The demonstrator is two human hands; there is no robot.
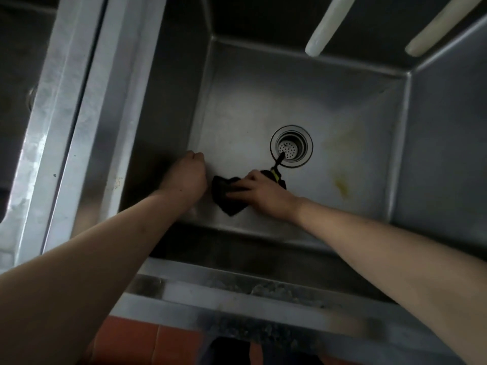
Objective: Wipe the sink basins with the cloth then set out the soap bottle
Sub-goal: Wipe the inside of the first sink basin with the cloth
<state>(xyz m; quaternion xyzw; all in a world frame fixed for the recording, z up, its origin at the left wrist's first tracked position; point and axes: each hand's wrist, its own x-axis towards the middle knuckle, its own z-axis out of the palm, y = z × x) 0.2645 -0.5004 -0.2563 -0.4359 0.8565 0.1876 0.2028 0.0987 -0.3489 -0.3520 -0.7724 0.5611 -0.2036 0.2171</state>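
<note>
Dark, crumpled cloth [228, 197] — under right hand [259, 192]

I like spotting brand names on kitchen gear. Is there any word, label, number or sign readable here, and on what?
None can be read.
Cloth under the right hand: a yellow-green tag, too small and blurred to read.
Sink basin, drain strainer: no marking visible.
</note>
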